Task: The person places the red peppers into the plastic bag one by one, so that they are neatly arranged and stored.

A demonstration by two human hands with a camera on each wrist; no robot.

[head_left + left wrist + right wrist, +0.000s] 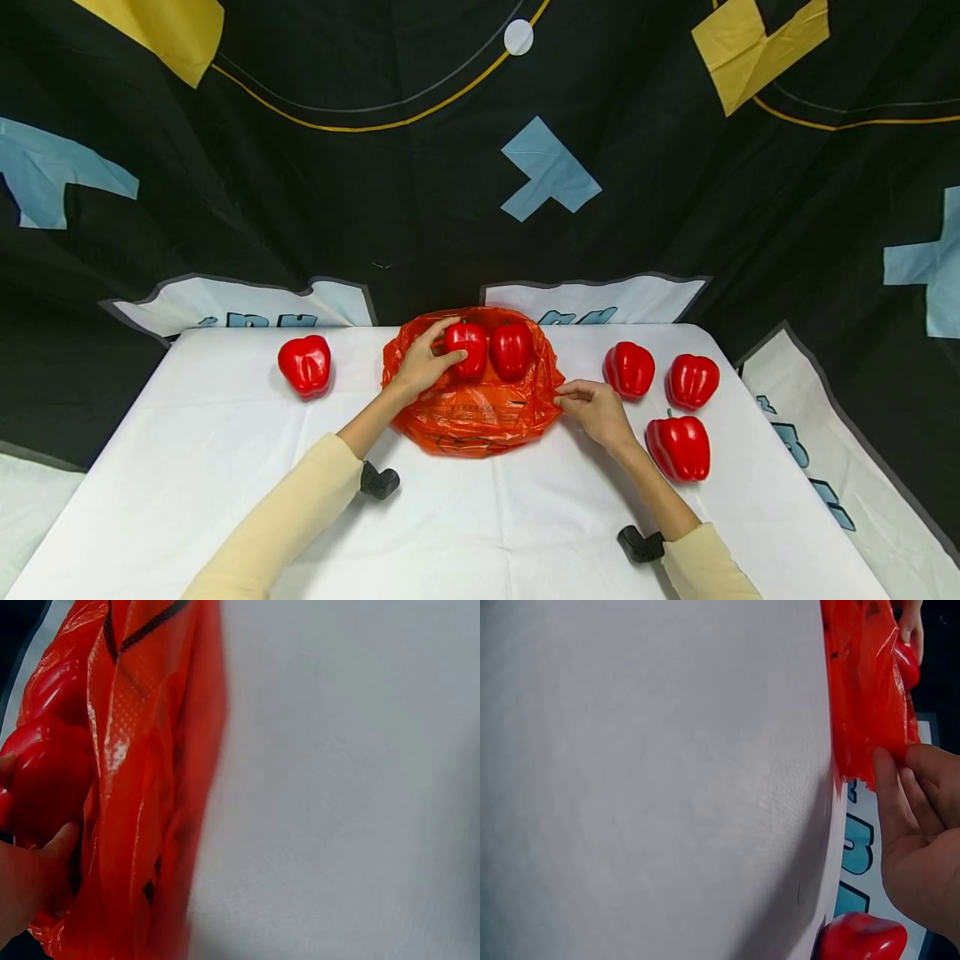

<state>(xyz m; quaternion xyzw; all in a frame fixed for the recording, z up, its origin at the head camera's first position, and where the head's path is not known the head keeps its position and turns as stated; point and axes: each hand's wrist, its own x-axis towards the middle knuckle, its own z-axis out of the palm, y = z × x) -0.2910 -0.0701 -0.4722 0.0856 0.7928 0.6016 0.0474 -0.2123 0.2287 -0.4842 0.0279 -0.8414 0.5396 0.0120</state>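
A crinkled orange-red plastic bag lies on the white table with its mouth spread. Two red bell peppers are at the mouth, side by side. My left hand grips the left bell pepper, thumb on its near side and fingers over the far side. The other bell pepper rests just right of it, untouched. In the left wrist view the gripped pepper sits inside the bag's rim. My right hand pinches the bag's right edge between thumb and fingers, seen closer in the right wrist view.
One red bell pepper lies left of the bag. Three more stand on the right: one near the bag, another farther right, a third nearer me. A black printed cloth hangs behind the table.
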